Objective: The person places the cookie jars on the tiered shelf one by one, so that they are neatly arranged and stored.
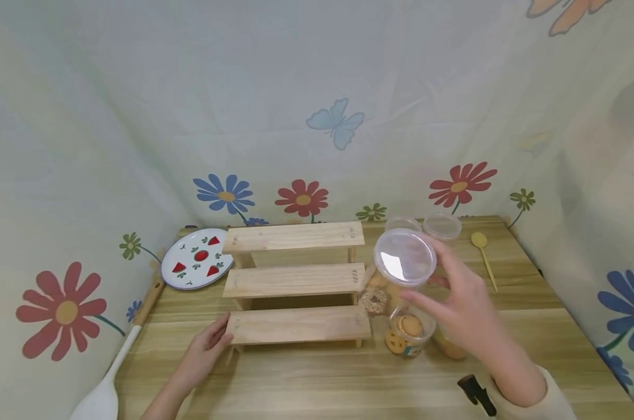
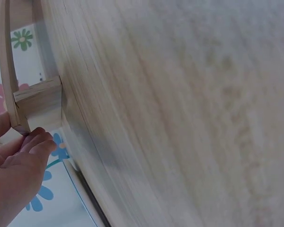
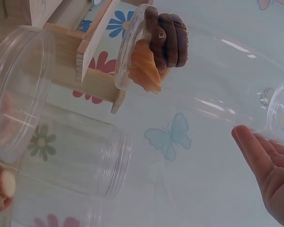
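A three-step wooden shelf (image 1: 296,283) stands on the table. At its lowest step, my left hand (image 1: 203,353) pinches the left end of the board (image 2: 9,71), thumb on one face and fingers on the other. To the right of the shelf, my right hand (image 1: 469,303) holds a clear lidded jar (image 1: 405,256) near its top, thumb in front. Brown and orange cookies (image 3: 163,45) lie at the bottom of this jar, which is raised above its neighbours. Below it stands a shorter jar of round cookies (image 1: 407,332); another jar (image 1: 449,345) is partly hidden by my right hand.
Behind the held jar are two more clear lids (image 1: 442,226). A yellow spoon (image 1: 483,256) lies at right, and a black handle (image 1: 476,394) shows by my right sleeve. On the left are a strawberry-patterned plate (image 1: 193,248) and a white utensil with a wooden handle (image 1: 100,396).
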A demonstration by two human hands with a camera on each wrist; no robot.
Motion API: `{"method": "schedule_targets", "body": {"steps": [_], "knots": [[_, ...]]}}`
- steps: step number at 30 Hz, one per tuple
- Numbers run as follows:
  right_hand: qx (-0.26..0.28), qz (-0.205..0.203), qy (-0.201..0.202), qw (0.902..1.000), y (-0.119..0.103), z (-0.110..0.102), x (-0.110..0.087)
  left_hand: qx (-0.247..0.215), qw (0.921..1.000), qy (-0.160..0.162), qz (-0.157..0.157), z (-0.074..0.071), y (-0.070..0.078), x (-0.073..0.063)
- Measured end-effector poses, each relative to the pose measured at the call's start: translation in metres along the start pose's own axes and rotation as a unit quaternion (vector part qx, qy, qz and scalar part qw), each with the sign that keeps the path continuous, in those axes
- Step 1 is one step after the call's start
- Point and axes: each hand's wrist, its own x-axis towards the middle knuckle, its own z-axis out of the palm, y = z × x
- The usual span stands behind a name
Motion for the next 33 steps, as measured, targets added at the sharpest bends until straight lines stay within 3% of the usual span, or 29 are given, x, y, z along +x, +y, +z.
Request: {"method": "schedule_targets", "body": {"steps": [8, 15, 21, 33], "knots": [[0.042, -0.009, -0.014, 0.999, -0.001, 0.017, 0.012, -0.005, 1.0, 0.005, 0.0, 0.001, -0.004, -0.001], [0.103, 0.013, -0.024, 0.9943, -0.006, 0.034, 0.023, 0.003, 0.9999, 0.011, 0.011, 0.001, -0.006, -0.001], [0.145, 0.004, -0.043, 0.9885, -0.01, 0.05, 0.031, 0.002, 0.9998, 0.01, 0.015, 0.003, -0.005, 0.002], [0.151, 0.015, -0.055, 0.9868, -0.022, 0.086, 0.044, 0.0, 1.0, -0.003, 0.007, 0.0, -0.005, 0.003]]}}
